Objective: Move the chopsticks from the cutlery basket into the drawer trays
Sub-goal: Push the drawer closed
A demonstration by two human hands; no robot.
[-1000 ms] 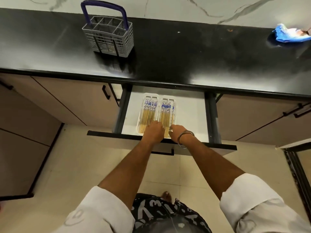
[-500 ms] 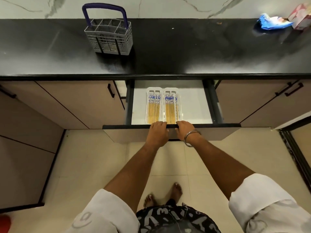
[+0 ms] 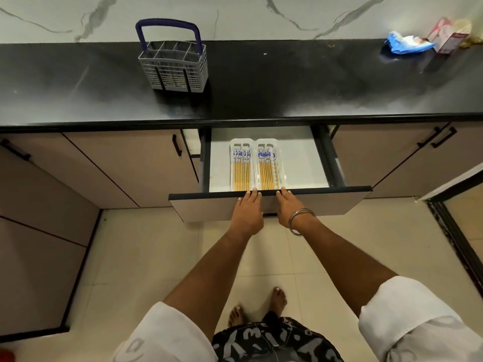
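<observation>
Hands rest side by side on the front panel of the open drawer (image 3: 308, 202). The left hand (image 3: 248, 211) lies flat against the panel with its fingers (image 3: 253, 193) straight and together, their tips reaching the dark top edge; this grip holds nothing. The right hand (image 3: 288, 207), just beside it, lies the same way, fingers straight and touching the same edge, a metal bangle (image 3: 300, 221) round its wrist. Both grips are pressed flat on the panel, not curled round anything.

Just beyond the fingertips, inside the drawer, two white trays sit touching each other. The left tray (image 3: 241, 142) lies ahead of the left grip and the right tray (image 3: 269, 142) ahead of the right grip. Each carries a row of chopsticks (image 3: 242, 171) laid lengthwise, yellow shafts toward the hands and blue-and-white patterned ends away from them. To the right of the right grip the drawer floor is bare white.

Well beyond the hands and off to the left, the grey cutlery basket (image 3: 173, 67) with a blue handle stands upright on the black counter (image 3: 287, 82). Far off to the right of the grips, a blue wrapper (image 3: 407, 44) and a small pink carton (image 3: 448, 37) lie at the counter's back edge.
</observation>
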